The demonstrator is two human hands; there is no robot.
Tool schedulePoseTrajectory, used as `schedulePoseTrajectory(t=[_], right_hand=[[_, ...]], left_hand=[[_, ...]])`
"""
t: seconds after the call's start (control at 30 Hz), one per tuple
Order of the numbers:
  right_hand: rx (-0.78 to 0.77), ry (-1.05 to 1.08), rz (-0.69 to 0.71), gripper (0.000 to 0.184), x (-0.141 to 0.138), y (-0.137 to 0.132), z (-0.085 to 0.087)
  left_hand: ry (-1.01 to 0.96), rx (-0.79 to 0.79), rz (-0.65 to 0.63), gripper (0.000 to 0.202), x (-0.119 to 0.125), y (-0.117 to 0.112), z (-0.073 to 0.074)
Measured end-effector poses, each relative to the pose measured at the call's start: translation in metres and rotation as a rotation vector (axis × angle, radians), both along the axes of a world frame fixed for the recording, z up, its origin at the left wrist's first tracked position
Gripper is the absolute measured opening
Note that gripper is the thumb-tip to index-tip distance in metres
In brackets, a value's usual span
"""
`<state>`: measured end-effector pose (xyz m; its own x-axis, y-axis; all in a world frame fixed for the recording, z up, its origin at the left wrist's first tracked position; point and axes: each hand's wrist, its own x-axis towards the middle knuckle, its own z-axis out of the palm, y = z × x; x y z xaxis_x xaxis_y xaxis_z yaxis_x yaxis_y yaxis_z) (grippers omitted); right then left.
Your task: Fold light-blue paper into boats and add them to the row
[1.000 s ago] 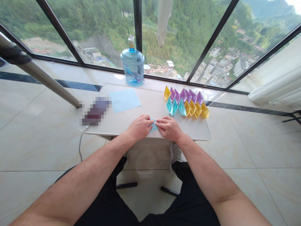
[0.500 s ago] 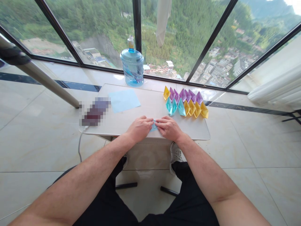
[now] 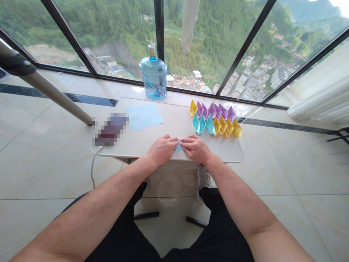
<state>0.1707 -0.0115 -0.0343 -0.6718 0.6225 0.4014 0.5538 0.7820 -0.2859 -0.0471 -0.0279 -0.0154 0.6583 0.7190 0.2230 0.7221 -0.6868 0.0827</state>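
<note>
Close to the front edge of the low white table [image 3: 141, 143], a small piece of folded light-blue paper [image 3: 178, 148] lies between my hands. My left hand [image 3: 163, 149] grips its left side with fingers bent together. From the right, my right hand [image 3: 196, 148] pinches the other side, its fingertips almost meeting those of the left. Most of the folded paper is hidden under the fingers. Beyond my right hand stand folded paper boats in two rows: purple boats [image 3: 213, 110], yellow boats [image 3: 223, 125] and turquoise boats [image 3: 201, 124].
Flat light-blue paper [image 3: 145, 116] lies at the back left of the table. Beside it is a blurred-out device [image 3: 111, 129] with a cable [image 3: 92, 171]. A blue water jug [image 3: 154, 78] stands behind the table by the window. A slanted pole [image 3: 62, 92] rises at the left.
</note>
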Motion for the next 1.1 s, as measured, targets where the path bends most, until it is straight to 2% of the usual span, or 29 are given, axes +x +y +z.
schedulePoseTrajectory(t=[0.3, 0.5, 0.8, 0.87, 1.0, 1.03, 1.1], right_hand=[[0.043, -0.116, -0.076, 0.026, -0.001, -0.006, 0.007], [0.001, -0.144, -0.178, 0.024, 0.013, -0.015, 0.012], [-0.038, -0.251, -0.258, 0.027, 0.027, -0.022, 0.028], [-0.040, -0.299, -0.312, 0.028, 0.026, -0.022, 0.030], [-0.013, -0.328, -0.531, 0.025, 0.013, -0.025, 0.034], [-0.005, -0.310, -0.532, 0.025, 0.008, -0.026, 0.034], [-0.031, -0.302, -0.445, 0.034, -0.005, -0.027, 0.033]], left_hand=[[-0.058, -0.075, 0.067, 0.027, 0.001, -0.003, 0.001], [-0.055, -0.089, 0.129, 0.026, 0.002, -0.007, 0.001], [-0.024, -0.084, 0.034, 0.029, -0.001, -0.005, 0.005], [-0.016, -0.086, 0.027, 0.032, -0.002, -0.005, 0.005], [0.002, -0.088, 0.037, 0.033, 0.002, -0.010, 0.008], [0.012, -0.086, 0.054, 0.034, 0.005, -0.012, 0.009], [0.033, -0.080, 0.105, 0.036, 0.009, -0.017, 0.010]])
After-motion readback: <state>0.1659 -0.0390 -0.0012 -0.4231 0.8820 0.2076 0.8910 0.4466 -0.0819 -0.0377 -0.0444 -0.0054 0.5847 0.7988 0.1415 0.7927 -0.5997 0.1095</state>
